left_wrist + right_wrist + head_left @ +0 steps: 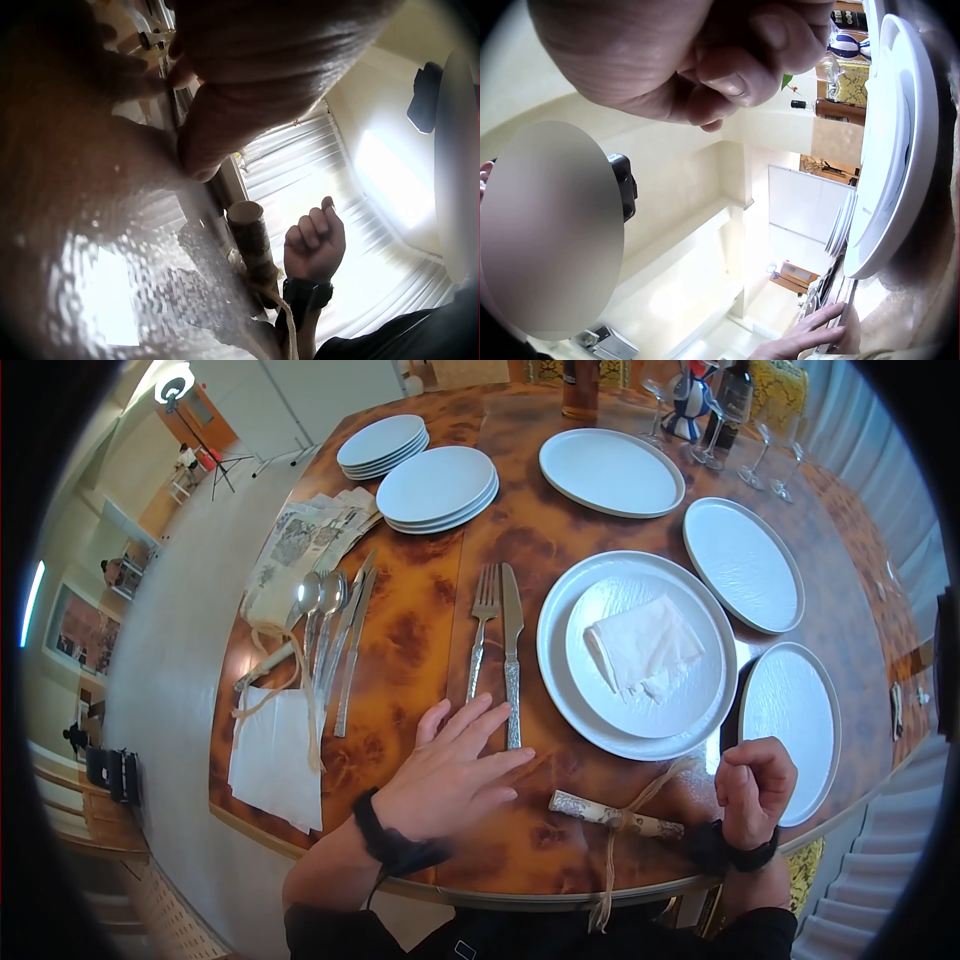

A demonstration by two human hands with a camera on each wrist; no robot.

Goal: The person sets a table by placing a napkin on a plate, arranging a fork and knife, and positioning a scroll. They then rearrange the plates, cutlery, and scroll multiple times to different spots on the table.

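Note:
My left hand (450,775) is spread over the table with fingers straight, its fingertips at the handles of a fork (485,618) and a table knife (512,622) lying side by side. To their right, a folded white cloth napkin (643,644) sits on a smaller white plate (600,698), which rests on a larger white plate (555,678). My right hand (757,790) is raised at the table's near right, fingers curled and nothing visible in them. Close beside its wrist lies a patterned roll (577,807) tied with twine (610,860).
At left lie spoons (310,595), knives (355,660), patterned napkins (315,535), another twine-tied roll (268,663) and white cloth (275,760). Plate stacks (435,485) stand behind. Single plates (745,565) line the right; bottles (580,390) and wine glasses (762,455) stand at the back.

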